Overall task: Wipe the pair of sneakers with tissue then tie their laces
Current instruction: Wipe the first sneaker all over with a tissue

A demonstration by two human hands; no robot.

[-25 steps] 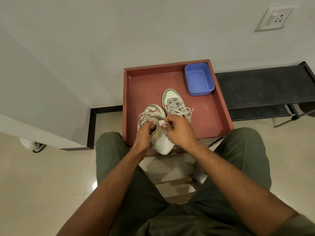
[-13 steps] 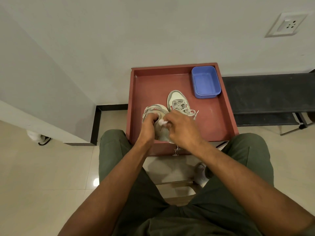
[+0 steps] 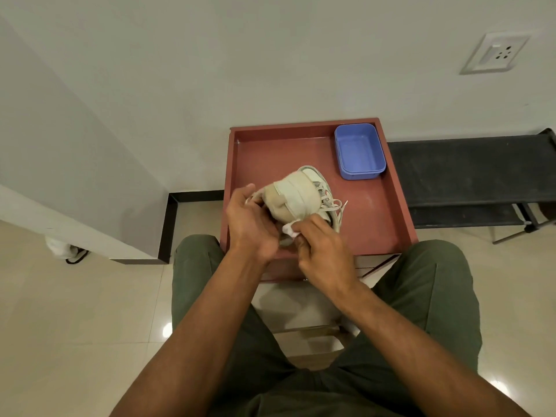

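My left hand point(image 3: 251, 224) grips a white and beige sneaker point(image 3: 293, 197), lifted off the red tray point(image 3: 388, 212) and turned so its heel and sole edge face me. My right hand point(image 3: 320, 246) pinches a small white tissue point(image 3: 290, 229) against the lower side of that sneaker. The second sneaker point(image 3: 323, 188) lies on the tray just behind the lifted one, mostly hidden, with its loose white laces point(image 3: 335, 206) spilling to the right.
A blue plastic tub point(image 3: 359, 152) stands in the tray's far right corner. A black bench point(image 3: 469, 173) runs along the wall to the right. My knees in green trousers flank the tray's near edge. A white wall corner juts out on the left.
The left sneaker has been lifted off the tray and turned heel-up in my left hand. My right hand with the tissue moved from its top down to its lower side.
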